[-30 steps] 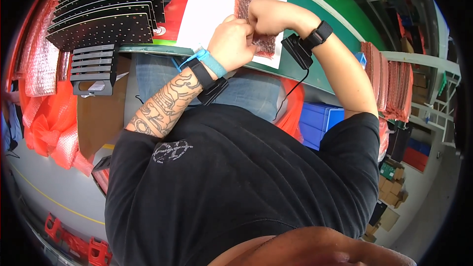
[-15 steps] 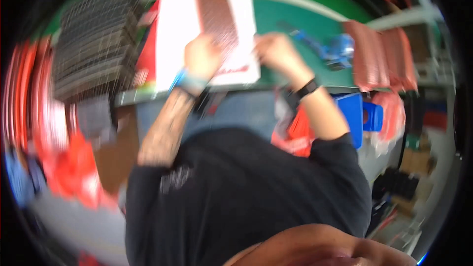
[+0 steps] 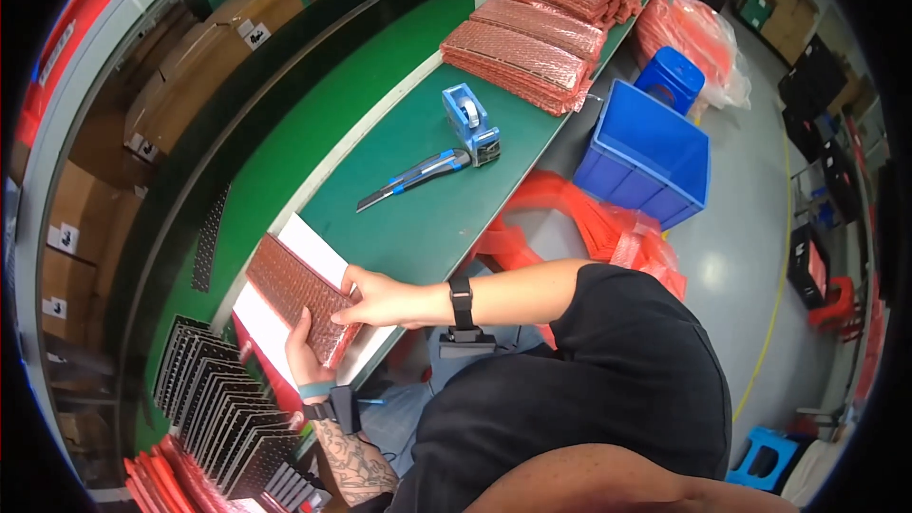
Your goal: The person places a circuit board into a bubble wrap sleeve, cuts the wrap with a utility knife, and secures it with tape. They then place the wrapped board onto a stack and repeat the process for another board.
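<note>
My left hand (image 3: 308, 357) grips the near end of a flat, dark panel in red bubble wrap (image 3: 294, 277), its thumb lying along the wrap. On the other long side, my right hand (image 3: 378, 300) has its thumb on top of the same panel and its other fingers tucked at the edge, partly hidden. Beneath it is a white sheet or flat box (image 3: 263, 321) on the green worktable (image 3: 366, 252). A blue and black utility knife (image 3: 415, 178) lies beyond my right hand, beside a blue tape dispenser (image 3: 470, 123).
Stacked red bubble-wrapped packs (image 3: 518, 57) fill the table's far end. Black perforated panels (image 3: 223, 408) stand in rows near my left hand. Off the table's right edge are a blue bin (image 3: 641, 166), a blue stool (image 3: 671, 79) and red plastic wrap (image 3: 570, 218). Cardboard boxes (image 3: 195, 85) sit behind the conveyor (image 3: 366, 76).
The view has swung to the right and sharpened. My right hand, earlier at the white sheet's right edge, is now on the wrapped panel. My left hand has stayed with the panel.
</note>
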Tool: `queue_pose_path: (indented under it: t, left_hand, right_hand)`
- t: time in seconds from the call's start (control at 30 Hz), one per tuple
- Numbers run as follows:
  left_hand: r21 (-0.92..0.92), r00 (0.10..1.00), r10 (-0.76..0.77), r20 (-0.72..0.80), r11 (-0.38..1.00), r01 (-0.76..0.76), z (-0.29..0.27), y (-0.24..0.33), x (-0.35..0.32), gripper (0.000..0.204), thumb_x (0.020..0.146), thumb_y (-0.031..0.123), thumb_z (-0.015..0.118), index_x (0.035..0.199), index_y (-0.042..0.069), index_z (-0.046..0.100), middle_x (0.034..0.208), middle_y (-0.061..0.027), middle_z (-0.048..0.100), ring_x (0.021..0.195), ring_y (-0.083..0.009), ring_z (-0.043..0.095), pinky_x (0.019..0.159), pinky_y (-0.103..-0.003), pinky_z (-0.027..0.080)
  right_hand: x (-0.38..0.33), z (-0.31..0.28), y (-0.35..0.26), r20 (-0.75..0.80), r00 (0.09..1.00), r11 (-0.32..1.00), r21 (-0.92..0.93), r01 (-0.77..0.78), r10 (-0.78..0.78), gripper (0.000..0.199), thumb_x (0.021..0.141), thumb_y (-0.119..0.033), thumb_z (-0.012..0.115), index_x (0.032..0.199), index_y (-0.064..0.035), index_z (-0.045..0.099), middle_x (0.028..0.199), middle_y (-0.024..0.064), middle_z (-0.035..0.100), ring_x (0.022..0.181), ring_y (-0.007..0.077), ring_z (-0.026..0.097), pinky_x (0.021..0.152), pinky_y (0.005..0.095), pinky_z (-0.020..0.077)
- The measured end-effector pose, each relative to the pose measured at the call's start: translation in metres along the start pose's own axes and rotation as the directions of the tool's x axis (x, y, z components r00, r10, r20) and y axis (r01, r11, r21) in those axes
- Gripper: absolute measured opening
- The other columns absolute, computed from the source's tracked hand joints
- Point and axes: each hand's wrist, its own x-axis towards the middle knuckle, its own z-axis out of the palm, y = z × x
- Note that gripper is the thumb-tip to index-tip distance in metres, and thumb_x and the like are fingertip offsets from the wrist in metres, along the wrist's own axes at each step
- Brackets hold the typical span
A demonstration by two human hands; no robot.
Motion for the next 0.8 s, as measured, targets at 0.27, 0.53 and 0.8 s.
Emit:
queue_pose_path:
  t: [0.27, 0.53, 0.8]
  left_hand:
    - [-0.012, 0.904, 0.419, -0.081, 0.907, -0.422, 0.136, -0.003, -0.015, 0.040, 0.100, 0.014, 0.061, 0.133, -0.006, 0.052, 0.122, -0.0198, 0.067, 0.106, -0.0298, 0.068, 0.093, -0.042, 0.056]
    - [0.392, 0.801, 0.517, 0.303, 0.698, -0.599, 0.243, -0.006, -0.004, 0.040, 0.094, 0.006, 0.070, 0.129, -0.003, 0.054, 0.101, -0.0100, 0.066, 0.086, -0.0148, 0.063, 0.078, -0.029, 0.053]
    - [0.647, 0.860, 0.380, 0.340, 0.569, -0.507, 0.159, 0.011, 0.003, 0.025, 0.094, 0.007, 0.071, 0.116, 0.001, 0.062, 0.079, 0.0008, 0.058, 0.070, -0.0064, 0.055, 0.060, -0.021, 0.045]
  right_hand:
    - [-0.038, -0.014, -0.015, -0.329, 0.942, 0.446, 0.836, 0.320, -0.059, 0.043, 0.097, -0.004, 0.068, 0.132, -0.0016, 0.044, 0.116, 0.0143, 0.064, 0.107, 0.0209, 0.065, 0.091, 0.0368, 0.0573]
    - [-0.058, -0.172, -0.063, -0.698, 0.695, 0.423, 0.585, 0.692, -0.171, 0.045, 0.095, -0.005, 0.071, 0.134, -0.0065, 0.049, 0.118, 0.0098, 0.065, 0.105, 0.0219, 0.067, 0.087, 0.0399, 0.0618]
    - [-0.113, -0.450, -0.047, -0.940, 0.281, 0.706, 0.064, 0.705, -0.196, 0.034, 0.094, 0.002, 0.065, 0.127, 0.0018, 0.055, 0.117, 0.0133, 0.069, 0.102, 0.0251, 0.070, 0.089, 0.0410, 0.0605]
